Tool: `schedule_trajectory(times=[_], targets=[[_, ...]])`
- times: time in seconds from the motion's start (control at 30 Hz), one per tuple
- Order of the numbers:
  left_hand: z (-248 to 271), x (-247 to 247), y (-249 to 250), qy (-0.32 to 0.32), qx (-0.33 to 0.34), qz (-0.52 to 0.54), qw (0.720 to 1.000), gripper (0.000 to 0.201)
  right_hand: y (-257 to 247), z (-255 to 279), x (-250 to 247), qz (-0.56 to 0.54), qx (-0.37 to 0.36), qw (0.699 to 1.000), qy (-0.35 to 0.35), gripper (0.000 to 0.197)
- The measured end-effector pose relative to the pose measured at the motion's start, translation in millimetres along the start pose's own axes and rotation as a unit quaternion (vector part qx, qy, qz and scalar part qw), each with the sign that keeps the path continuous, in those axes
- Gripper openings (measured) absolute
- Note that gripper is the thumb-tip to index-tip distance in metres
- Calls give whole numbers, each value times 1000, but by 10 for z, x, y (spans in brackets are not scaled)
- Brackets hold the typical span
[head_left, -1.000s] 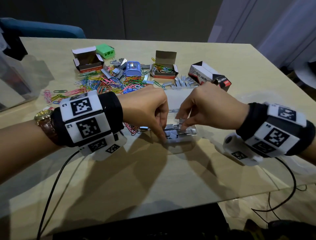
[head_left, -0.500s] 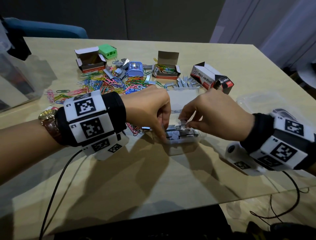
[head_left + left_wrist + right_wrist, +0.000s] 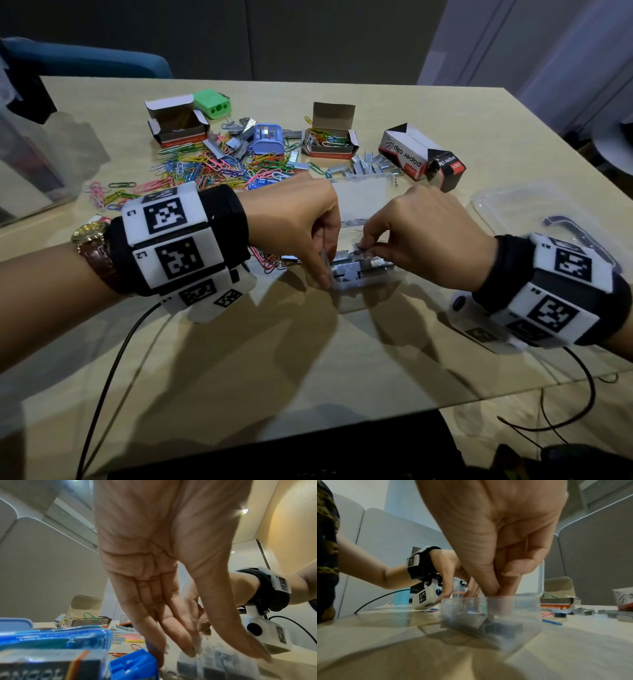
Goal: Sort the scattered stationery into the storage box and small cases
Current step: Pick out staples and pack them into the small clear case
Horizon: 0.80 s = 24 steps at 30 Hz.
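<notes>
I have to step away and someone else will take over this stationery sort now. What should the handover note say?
Left hand: fingers straight, steadying the small clear plastic case on the beige table.
Right hand: fingers pinching a grey staple strip at the case's top.
Done: several staple strips already in the case.
Left: loose staple strips, coloured paper clips, and the blue sharpener still scattered.

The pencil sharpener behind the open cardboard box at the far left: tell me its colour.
Green sharpener, with three dark holes; the head view shows it best.
</notes>
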<state>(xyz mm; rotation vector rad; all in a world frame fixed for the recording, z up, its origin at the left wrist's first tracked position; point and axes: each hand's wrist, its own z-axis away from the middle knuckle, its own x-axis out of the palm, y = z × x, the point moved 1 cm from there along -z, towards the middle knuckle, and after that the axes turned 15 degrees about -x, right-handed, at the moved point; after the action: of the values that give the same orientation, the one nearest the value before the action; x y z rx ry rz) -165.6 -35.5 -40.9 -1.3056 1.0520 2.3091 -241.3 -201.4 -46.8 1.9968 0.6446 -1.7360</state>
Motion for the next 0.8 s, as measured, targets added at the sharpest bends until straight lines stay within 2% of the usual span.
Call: schedule_trajectory(times=[0.1, 0.2, 0.6, 0.8], targets=[[-6, -6, -4, -2, 0, -1, 1000, 28, -33, -17, -6, 0, 20, 1000, 11, 21], [-3, -9, -3, -2, 2, -9, 1000, 29, -55, -49, -4, 21, 30, 998, -41, 3], [-3, -8, -12, -4, 2, -12, 1000, 28, -16, -8, 2, 56, 30, 995, -81, 22], [-5, -8, -5, -5, 3, -3, 1000, 26, -27, 59, -117, 55, 56, 996, -29, 15]])
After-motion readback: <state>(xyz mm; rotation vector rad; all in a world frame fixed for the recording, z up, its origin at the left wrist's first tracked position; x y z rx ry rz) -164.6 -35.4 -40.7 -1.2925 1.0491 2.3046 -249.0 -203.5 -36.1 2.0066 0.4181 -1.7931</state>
